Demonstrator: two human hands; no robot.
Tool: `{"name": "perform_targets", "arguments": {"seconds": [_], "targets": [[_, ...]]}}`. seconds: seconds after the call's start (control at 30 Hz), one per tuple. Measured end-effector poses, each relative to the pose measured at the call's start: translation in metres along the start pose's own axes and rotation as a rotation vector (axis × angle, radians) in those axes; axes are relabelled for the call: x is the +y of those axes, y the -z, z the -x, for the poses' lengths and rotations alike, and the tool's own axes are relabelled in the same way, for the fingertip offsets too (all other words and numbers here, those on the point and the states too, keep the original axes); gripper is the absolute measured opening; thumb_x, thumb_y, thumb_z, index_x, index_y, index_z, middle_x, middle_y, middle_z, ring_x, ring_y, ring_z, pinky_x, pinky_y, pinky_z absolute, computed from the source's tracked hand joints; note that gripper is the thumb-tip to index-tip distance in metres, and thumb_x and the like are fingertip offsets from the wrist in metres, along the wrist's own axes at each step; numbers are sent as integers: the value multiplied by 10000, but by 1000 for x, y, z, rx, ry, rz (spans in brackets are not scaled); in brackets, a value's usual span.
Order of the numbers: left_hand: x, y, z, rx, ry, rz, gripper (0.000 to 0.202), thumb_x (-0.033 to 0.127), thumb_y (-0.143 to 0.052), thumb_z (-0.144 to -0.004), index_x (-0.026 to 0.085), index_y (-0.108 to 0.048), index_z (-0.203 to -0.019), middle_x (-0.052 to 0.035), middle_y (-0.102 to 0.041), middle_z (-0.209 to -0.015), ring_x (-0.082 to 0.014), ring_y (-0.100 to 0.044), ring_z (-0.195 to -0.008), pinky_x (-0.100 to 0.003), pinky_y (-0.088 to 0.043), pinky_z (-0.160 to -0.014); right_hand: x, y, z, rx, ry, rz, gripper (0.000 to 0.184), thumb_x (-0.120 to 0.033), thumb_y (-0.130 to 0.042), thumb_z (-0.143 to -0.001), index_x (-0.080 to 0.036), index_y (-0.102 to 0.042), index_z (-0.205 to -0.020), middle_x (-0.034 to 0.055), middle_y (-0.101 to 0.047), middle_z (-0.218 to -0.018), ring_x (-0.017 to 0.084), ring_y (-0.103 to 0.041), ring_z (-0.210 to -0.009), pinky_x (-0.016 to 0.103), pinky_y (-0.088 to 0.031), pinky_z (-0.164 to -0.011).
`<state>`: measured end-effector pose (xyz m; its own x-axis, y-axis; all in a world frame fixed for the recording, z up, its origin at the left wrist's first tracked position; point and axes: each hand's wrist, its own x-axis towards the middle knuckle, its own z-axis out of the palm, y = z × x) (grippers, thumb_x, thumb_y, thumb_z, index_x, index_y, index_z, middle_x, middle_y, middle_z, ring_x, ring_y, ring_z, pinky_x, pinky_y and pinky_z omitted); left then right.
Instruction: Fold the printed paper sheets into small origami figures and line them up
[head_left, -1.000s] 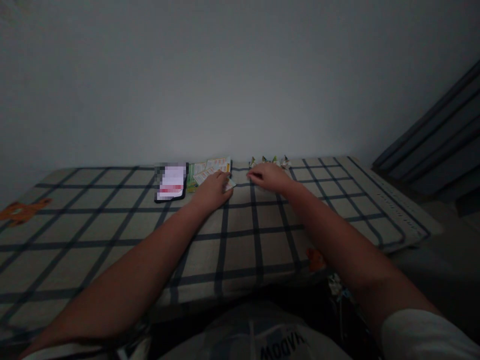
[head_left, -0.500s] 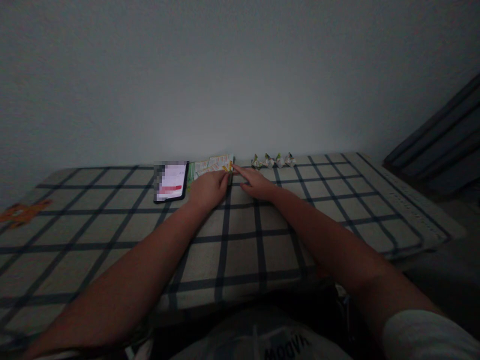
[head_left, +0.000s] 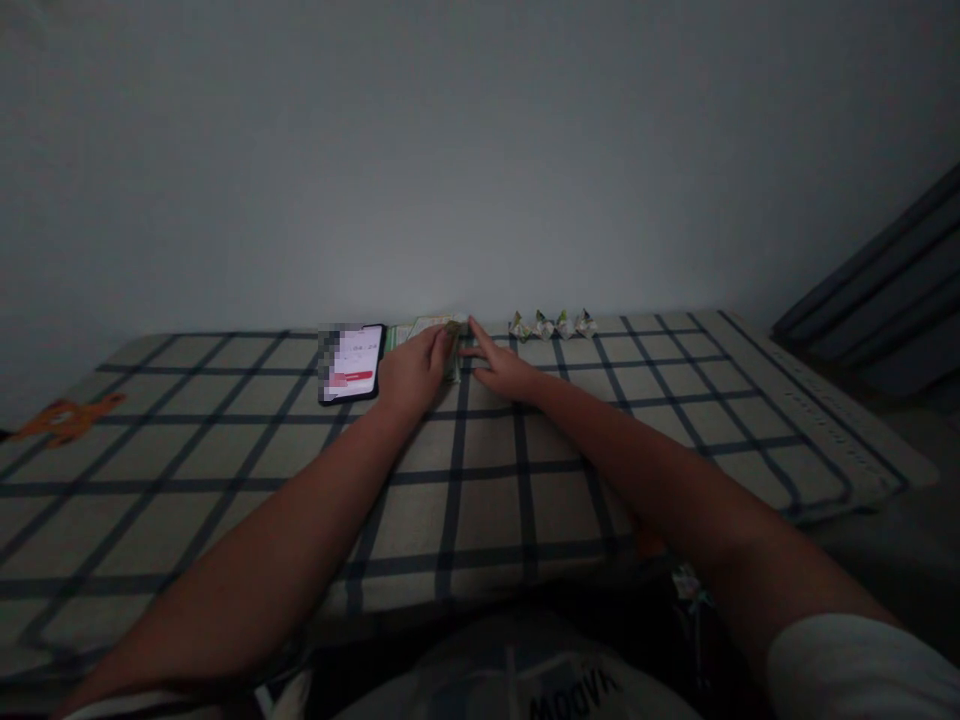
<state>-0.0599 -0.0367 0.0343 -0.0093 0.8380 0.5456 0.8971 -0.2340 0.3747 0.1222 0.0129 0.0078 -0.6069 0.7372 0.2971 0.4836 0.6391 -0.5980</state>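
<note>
My left hand (head_left: pixel 411 372) is closed, thumb and fingers pinching a small folded piece of printed paper (head_left: pixel 453 328). Beneath and behind it lie green-and-white printed sheets (head_left: pixel 429 322), mostly covered by this hand. My right hand (head_left: pixel 504 372) is just to the right, its fingers spread and stretched toward the sheets' right edge; whether the fingertips touch the paper is too dim to tell. Right of that hand, several small folded paper pieces (head_left: pixel 544 325) stand in a row near the wall.
A phone (head_left: pixel 352 362) with a lit screen lies left of the sheets. A checked cloth (head_left: pixel 487 500) covers the table, with an orange figure (head_left: pixel 67 420) at the far left. The wall (head_left: pixel 480 180) rises behind the table, and a dark curtain (head_left: pixel 877 290) hangs at right.
The folded paper in my left hand has lifted and turned, showing a darker side. My right fingers have spread wider. The whole view has shifted slightly.
</note>
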Motion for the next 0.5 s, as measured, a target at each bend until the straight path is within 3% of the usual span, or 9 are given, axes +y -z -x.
{"name": "perform_targets", "arguments": {"seconds": [0.07, 0.13, 0.2, 0.23, 0.3, 0.37, 0.43, 0.5], "targets": [[-4, -2, -1, 48, -3, 73, 502, 454, -327, -1043, 210, -695, -1281, -121, -753, -1176, -291, -712, -1028, -357, -484, -817, -3, 1, 0, 71, -26, -23, 906, -139, -538, -861, -135, -66, -1634, 173, -609, -1422, 265, -552, -1349, 505, -379, -1167], [-8, -3, -1, 82, -18, 149, 505, 451, -322, -1046, 209, -682, -1305, -118, -746, -1206, -285, -703, -1074, -367, -497, -867, -6, 3, -3, 138, -71, -97, 757, -166, -581, -867, -104, -304, -1569, 187, -641, -1353, 254, -608, -1257, 460, -437, -1123], [-11, -4, -1, 88, -72, 174, 497, 443, -328, -1047, 214, -672, -1324, -107, -731, -1253, -271, -689, -1128, -378, -503, -927, -9, 7, -6, 168, -144, -250, 435, -229, -576, -915, -108, -583, -1334, 167, -695, -1225, 220, -669, -1110, 410, -505, -1046], [-12, -4, -1, 89, -118, 185, 491, 430, -330, -1048, 215, -662, -1338, -104, -719, -1283, -260, -675, -1165, -384, -495, -972, -10, 10, -6, 168, -197, -362, 310, -295, -558, -953, -118, -654, -1190, 152, -719, -1132, 205, -692, -1024, 394, -536, -998], [-11, -5, -1, 37, -274, 190, 456, 397, -362, -1043, 224, -642, -1359, -97, -683, -1353, -239, -636, -1244, -392, -465, -1056, -12, 17, -6, 180, -342, -644, 370, -457, -460, -1014, -151, -667, -1030, 111, -733, -931, 181, -707, -812, 376, -598, -848], [-8, -6, -1, -44, -437, 171, 418, 363, -405, -1032, 238, -641, -1354, -94, -641, -1415, -234, -593, -1307, -416, -434, -1108, -12, 25, -2, 207, -410, -905, 448, -555, -413, -1017, -175, -648, -1006, 83, -730, -862, 164, -698, -724, 347, -612, -765], [-2, -7, -2, -125, -559, 140, 386, 344, -439, -1019, 251, -657, -1324, -97, -616, -1445, -245, -564, -1341, -450, -422, -1124, -9, 30, 3, 208, -405, -1052, 331, -461, -477, -1017, -181, -652, -1017, 70, -748, -900, 144, -699, -735, 307, -609, -754], [3, -7, -5, -205, -647, 125, 356, 351, -460, -1013, 265, -682, -1278, -100, -628, -1429, -253, -553, -1347, -472, -422, -1118, -4, 35, 7, 223, -424, -1108, 94, -205, -579, -954, -161, -656, -987, 67, -763, -929, 129, -701, -751, 284, -602, -783]]}}
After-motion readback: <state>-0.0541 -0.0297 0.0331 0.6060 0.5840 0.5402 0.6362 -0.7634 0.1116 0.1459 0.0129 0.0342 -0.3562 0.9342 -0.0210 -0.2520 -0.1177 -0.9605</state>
